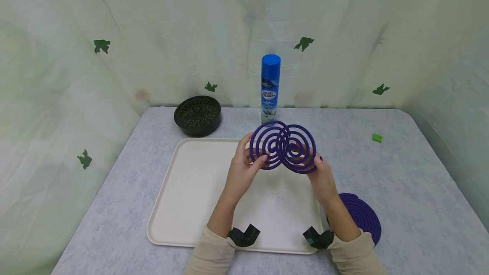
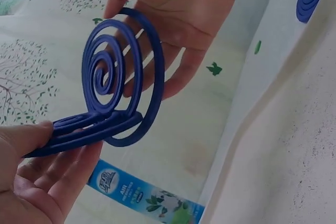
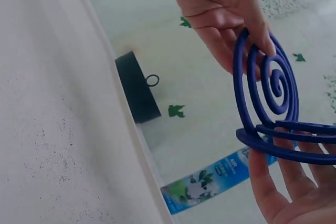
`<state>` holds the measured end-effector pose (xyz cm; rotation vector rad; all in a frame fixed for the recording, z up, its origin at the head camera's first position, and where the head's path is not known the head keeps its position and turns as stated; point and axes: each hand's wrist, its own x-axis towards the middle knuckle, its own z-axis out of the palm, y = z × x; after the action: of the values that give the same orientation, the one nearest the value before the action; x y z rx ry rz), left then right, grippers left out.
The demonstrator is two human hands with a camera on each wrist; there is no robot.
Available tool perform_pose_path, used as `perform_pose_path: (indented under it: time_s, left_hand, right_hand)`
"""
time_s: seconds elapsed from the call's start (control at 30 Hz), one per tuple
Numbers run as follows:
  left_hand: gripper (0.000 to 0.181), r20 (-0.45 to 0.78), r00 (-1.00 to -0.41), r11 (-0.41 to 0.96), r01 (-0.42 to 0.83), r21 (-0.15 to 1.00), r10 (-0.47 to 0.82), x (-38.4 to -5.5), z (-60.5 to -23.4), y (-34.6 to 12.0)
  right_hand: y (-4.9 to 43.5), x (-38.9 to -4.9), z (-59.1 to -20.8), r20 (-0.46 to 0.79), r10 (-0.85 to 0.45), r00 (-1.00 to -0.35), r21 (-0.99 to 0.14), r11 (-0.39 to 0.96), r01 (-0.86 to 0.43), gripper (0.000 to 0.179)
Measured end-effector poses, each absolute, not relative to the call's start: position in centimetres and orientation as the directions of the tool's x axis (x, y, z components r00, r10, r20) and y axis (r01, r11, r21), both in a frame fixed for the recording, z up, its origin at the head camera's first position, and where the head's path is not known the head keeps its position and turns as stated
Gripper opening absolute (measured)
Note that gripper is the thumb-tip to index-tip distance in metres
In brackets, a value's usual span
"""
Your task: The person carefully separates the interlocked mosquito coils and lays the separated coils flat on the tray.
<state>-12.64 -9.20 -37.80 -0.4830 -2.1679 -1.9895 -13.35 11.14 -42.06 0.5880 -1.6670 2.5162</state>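
Observation:
Two purple-blue mosquito coils are held up above the tray, their rings interlocked in the middle. My left hand (image 1: 240, 171) pinches the left mosquito coil (image 1: 251, 147), thumb on the near face and fingers behind. My right hand (image 1: 322, 181) holds the right mosquito coil (image 1: 315, 147) at its outer edge, fingers spread behind its rings. The wrist views show the two coils standing at an angle to each other; the left hand (image 3: 226, 19) and right hand (image 2: 178, 14) grip them from opposite sides.
Below the hands lies a cream tray (image 1: 191, 190) with dark specks. A black round holder with a slotted lid (image 1: 197, 116) stands behind it, beside a blue spray can (image 1: 270, 88). More coiled purple mosquito coil (image 1: 363, 217) lies by the right forearm. A small green piece (image 1: 377, 138) sits back right.

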Motion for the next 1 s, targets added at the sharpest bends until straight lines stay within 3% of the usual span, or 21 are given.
perform_pose_path:
  time_s: [0.17,0.3,0.4,0.5,0.73,0.9,1.0]
  left_hand:
    - [0.055,0.259,-0.963,-0.055,0.256,0.965,0.069,-12.7,-37.5,-9.7]
    - [0.057,0.234,-0.972,-0.093,0.229,0.969,0.038,-12.9,-37.9,-10.1]
    - [0.060,0.227,-0.973,-0.102,0.222,0.970,0.039,-13.1,-38.1,-10.4]
    - [0.059,0.220,-0.975,-0.108,0.214,0.971,0.039,-13.2,-38.1,-10.7]
    - [0.055,0.206,-0.978,-0.093,0.203,0.975,0.023,-13.4,-38.1,-11.0]
    - [0.055,0.210,-0.977,-0.097,0.206,0.974,0.036,-13.4,-38.1,-11.2]
    - [0.054,0.210,-0.976,-0.109,0.204,0.973,0.050,-13.4,-38.1,-11.3]
  right_hand:
    - [11.4,-13.6,-42.0,0.325,-0.187,-0.927,-0.839,-0.509,-0.191,0.046]
    - [11.5,-13.8,-42.2,0.308,-0.201,-0.930,-0.849,-0.498,-0.174,0.043]
    - [11.6,-13.7,-42.3,0.267,-0.145,-0.953,-0.891,-0.414,-0.186,0.034]
    - [11.7,-13.6,-42.2,0.240,-0.080,-0.968,-0.939,-0.272,-0.210,0.037]
    - [11.9,-12.8,-40.5,0.278,-0.108,-0.955,-0.959,0.017,-0.281,0.044]
    - [11.5,-12.6,-39.5,0.247,-0.110,-0.963,-0.961,0.102,-0.258,0.054]
    - [12.0,-13.2,-40.6,0.219,-0.112,-0.969,-0.972,0.067,-0.227,0.057]
